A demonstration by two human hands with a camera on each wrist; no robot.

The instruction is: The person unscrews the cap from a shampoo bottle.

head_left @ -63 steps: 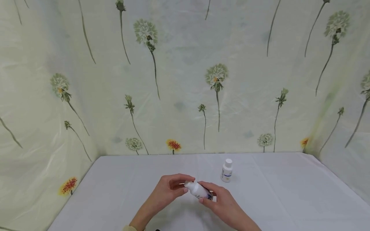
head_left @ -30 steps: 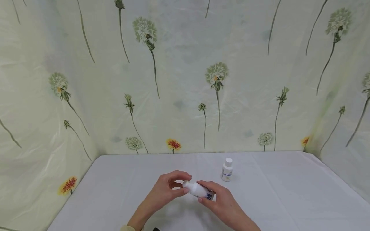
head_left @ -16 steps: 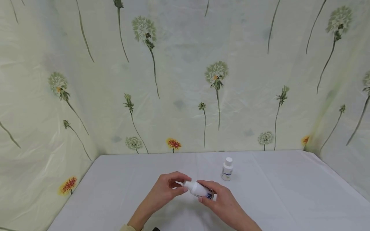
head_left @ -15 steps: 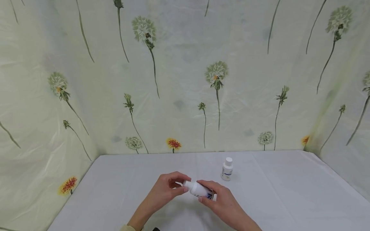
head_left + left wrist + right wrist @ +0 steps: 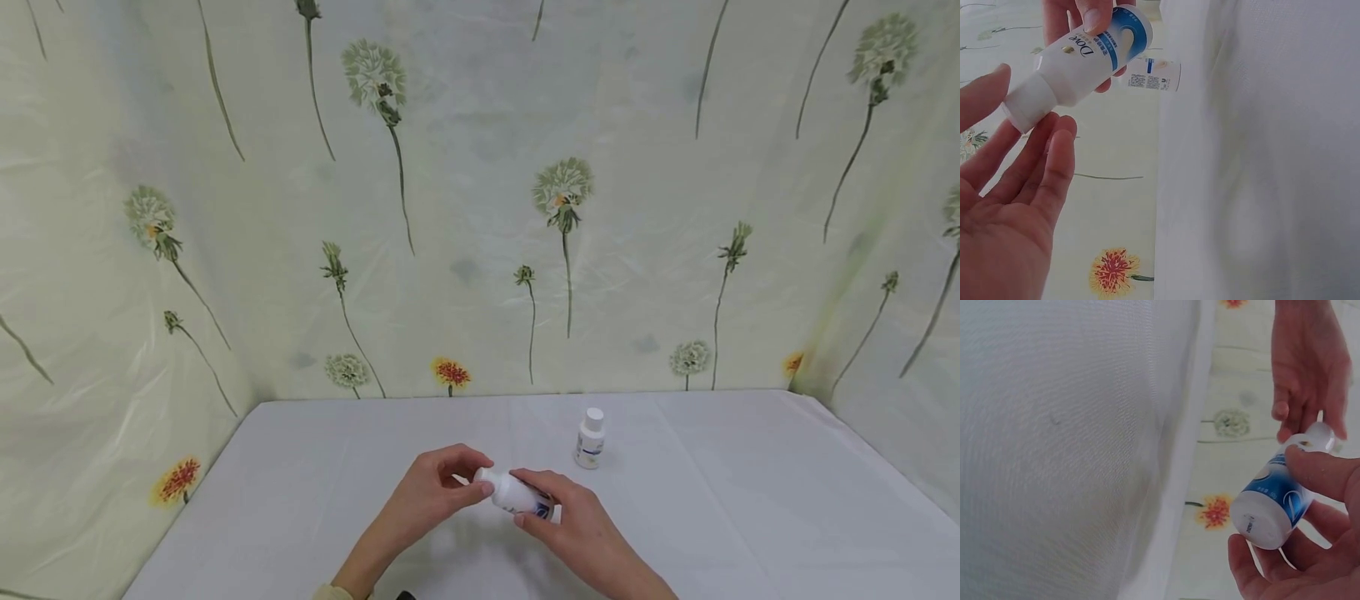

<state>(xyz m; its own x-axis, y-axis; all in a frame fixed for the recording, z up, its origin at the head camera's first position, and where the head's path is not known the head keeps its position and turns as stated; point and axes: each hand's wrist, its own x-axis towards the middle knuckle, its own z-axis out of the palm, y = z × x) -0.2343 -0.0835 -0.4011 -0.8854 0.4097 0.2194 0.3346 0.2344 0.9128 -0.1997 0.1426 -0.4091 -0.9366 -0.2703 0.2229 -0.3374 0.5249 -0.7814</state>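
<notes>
I see the white-and-blue Dove bottle tilted above the near counter; the right hand's fingers grip it, the left hand's pinch its white cap. Farther right stands another bottle, capped, contents hidden.

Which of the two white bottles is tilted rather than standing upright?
The held bottle, in the right hand with the left hand at its cap. The far bottle stands upright on the table, touched by neither hand.
</notes>
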